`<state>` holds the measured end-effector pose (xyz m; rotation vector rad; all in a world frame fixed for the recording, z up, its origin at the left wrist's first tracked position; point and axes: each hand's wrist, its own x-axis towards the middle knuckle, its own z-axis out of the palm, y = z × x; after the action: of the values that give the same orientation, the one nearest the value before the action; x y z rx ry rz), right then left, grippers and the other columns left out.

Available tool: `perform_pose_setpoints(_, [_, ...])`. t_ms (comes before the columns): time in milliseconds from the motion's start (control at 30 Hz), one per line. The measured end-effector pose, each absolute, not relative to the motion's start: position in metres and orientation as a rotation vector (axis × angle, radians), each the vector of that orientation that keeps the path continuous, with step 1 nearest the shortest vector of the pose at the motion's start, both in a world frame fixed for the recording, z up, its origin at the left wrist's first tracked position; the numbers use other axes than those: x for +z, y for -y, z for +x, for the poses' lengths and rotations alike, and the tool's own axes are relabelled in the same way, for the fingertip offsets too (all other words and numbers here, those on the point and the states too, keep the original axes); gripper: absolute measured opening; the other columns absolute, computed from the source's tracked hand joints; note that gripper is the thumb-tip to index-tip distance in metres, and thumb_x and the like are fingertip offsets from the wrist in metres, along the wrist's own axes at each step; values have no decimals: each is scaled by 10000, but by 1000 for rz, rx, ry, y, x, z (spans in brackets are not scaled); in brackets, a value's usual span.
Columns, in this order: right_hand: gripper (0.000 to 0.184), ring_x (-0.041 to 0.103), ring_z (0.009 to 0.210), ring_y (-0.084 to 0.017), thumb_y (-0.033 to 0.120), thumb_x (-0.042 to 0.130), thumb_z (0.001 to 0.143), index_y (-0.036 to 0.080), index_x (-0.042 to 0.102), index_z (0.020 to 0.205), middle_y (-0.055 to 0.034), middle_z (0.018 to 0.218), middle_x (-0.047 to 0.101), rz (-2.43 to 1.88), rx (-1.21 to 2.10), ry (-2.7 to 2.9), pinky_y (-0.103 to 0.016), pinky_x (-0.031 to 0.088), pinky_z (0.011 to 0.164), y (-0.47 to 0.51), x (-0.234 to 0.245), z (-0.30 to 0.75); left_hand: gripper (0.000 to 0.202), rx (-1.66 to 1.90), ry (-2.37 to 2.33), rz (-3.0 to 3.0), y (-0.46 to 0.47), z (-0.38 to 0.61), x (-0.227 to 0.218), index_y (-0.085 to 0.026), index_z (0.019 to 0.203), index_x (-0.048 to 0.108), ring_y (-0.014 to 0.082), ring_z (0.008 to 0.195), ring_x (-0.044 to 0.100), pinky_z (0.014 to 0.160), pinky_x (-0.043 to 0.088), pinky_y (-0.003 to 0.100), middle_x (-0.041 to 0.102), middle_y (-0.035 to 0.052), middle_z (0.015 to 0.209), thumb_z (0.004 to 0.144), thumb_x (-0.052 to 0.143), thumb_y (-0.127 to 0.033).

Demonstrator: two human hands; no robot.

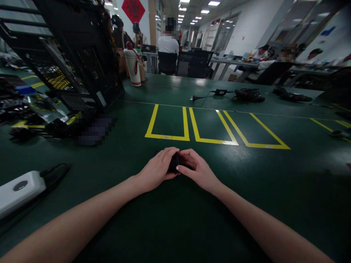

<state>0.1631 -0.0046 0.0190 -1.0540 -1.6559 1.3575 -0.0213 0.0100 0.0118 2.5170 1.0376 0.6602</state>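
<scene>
Both my hands meet at the middle of a dark green table point(175, 219). My left hand point(157, 168) is curled over a small black object point(174, 162), fingers wrapped round its left side. My right hand point(196, 168) grips the same black object from the right, thumb and fingers pinched on it. Most of the object is hidden between the fingers, so I cannot make out what it is. Just beyond the hands, yellow tape outlines point(167, 137) mark three rectangles on the table.
A black open computer case point(79, 54) stands tilted at the far left, with cables and parts about it. A white device point(19, 190) with a black cord lies at the near left. A black power adapter and coiled cable point(246, 95) lie further back. People sit at desks behind.
</scene>
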Motion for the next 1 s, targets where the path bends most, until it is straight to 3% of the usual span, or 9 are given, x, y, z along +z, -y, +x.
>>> perform_pose_setpoints(333, [156,569,977,-164,222,591,775,236,514,910,-7,1036,529,-1000,1303,1577,-374,492,869,5,10,161,606,678,-1041,2527,-11,-20,11,-187,1257,270,250,1149,461,958,421,445,430,109,1258,772,611,-312])
perform_pose_setpoints(600, [371,510,1088,-181,192,614,751,253,465,1085,-29,1128,513,-1069,1330,1619,-402,439,957,3,15,163,628,684,-1037,2538,-12,-20,9,-182,1261,263,252,1151,459,966,418,444,431,114,1262,761,623,-305])
perform_pose_setpoints(867, [310,502,1101,-171,162,600,758,255,499,1037,-13,1105,507,-983,1328,1664,-395,418,989,0,14,164,615,690,-1033,2520,-11,-20,12,-210,1256,260,268,1148,472,942,431,477,438,109,1256,762,619,-285])
perform_pose_setpoints(1000, [274,519,1082,-177,179,609,756,258,500,995,-7,1090,508,-947,1382,1616,-380,468,932,0,11,163,604,688,-1051,2513,-10,-19,12,-209,1254,266,266,1153,469,945,429,478,439,107,1258,767,616,-282])
